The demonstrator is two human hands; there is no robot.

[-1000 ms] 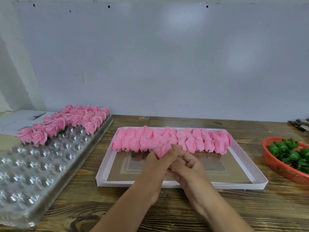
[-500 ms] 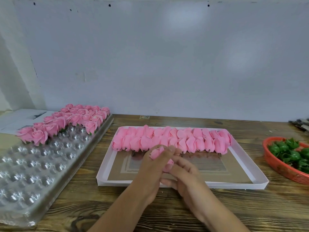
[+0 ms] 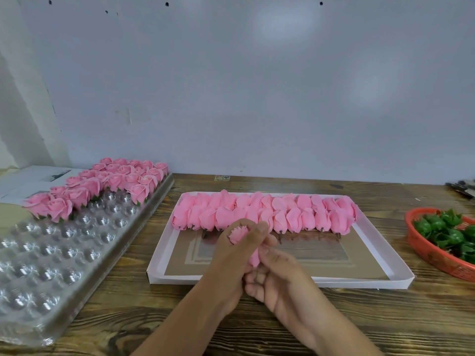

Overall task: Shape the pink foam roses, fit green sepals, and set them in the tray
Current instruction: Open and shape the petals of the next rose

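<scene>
Head view. At lower centre of the frame, the left hand (image 3: 232, 255) grips a pink foam rose (image 3: 240, 234) with fingers and thumb curled round it; the frilled top shows between thumb and forefinger. The right hand (image 3: 280, 281) pinches the lower part of the same rose from the right, fingers curled. Both hands are above the near edge of a shallow white cardboard box (image 3: 401, 268) at centre frame. A double row of unshaped pink foam roses (image 3: 264, 214) lies along the far side of the box. At left, a clear plastic blister tray (image 3: 51, 250) holds finished roses (image 3: 102, 186) at its far end. At right edge, a red basket (image 3: 424, 249) contains green sepals (image 3: 447, 233). All rest on a wooden table (image 3: 359, 317).
</scene>
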